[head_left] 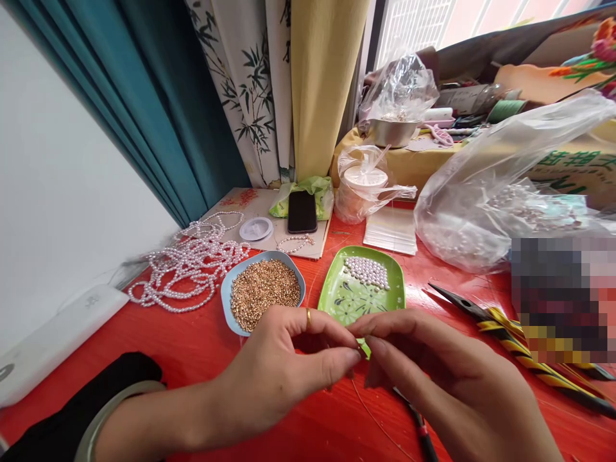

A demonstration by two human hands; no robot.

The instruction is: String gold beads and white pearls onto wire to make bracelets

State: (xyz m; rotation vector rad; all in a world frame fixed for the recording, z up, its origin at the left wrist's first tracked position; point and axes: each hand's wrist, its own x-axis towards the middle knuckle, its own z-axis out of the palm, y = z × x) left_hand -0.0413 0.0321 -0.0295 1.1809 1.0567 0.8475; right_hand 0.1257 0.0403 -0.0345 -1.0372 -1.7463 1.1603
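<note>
My left hand (293, 366) pinches with thumb and forefinger, and a thin reddish thread (369, 412) hangs from below those fingertips onto the table. My right hand (433, 366) is closed in a pinch too, its fingertips meeting the left ones; what lies between them is too small to make out. Just beyond the hands is a green tray (328, 292) with a patch of pearl beads (368, 273) at its far end. To its left, a blue dish (226, 308) holds gold beads (262, 292). Below my right hand lies a cutter or plier, its red and black handle (423, 433) showing.
Pearl strands (187, 263) are heaped at left behind a white power strip or box (72, 333). A phone (302, 212), white spool (256, 229) and beaded bracelet (294, 243) lie at the back. Pliers (462, 303), white cards (391, 230) and a plastic bag (476, 212) are at right.
</note>
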